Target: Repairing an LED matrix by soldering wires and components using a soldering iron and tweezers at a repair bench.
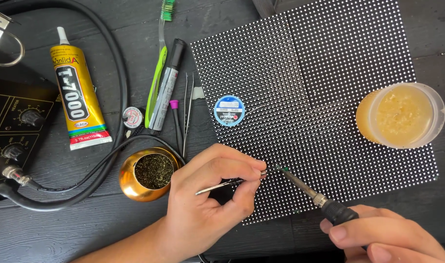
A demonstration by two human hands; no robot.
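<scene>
My left hand [210, 197] pinches thin metal tweezers [222, 185], their tips resting on a black dotted LED panel [329, 73]. My right hand [383, 236] grips a soldering iron [312, 195] by its black handle. The iron's tip touches the panel just right of the tweezer tips, near the panel's lower middle. A small blue round spool [229, 110] lies on the panel's left part.
A clear tub of yellow paste [402, 116] sits on the panel's right edge. A brass cup of metal wool [147, 174] stands left of my hand. A yellow glue tube [78, 92], marker [167, 85], green toothbrush [158, 73], spare tweezers [187, 109], black cables [116, 63] and a soldering station [13, 126] lie further left.
</scene>
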